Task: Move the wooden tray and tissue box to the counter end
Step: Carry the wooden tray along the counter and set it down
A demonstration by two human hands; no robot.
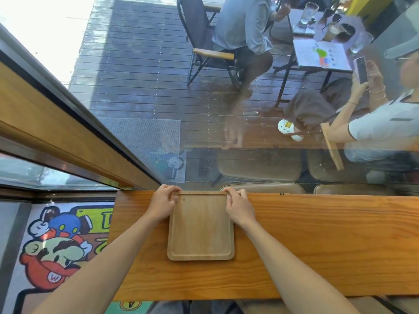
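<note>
A pale wooden tray with rounded corners lies flat and empty on the orange-brown wooden counter, close to the counter's left end. Its far edge reaches the counter's far edge by the window glass. My left hand grips the tray's far left corner, and my right hand grips its far right corner. Fingers of both hands curl over the rim. No tissue box is in view.
The counter ends at the left, above a cartoon floor mat. A glass window rises right behind the counter. Beyond it are two seated people, chairs and a table with glasses. The counter stretches right.
</note>
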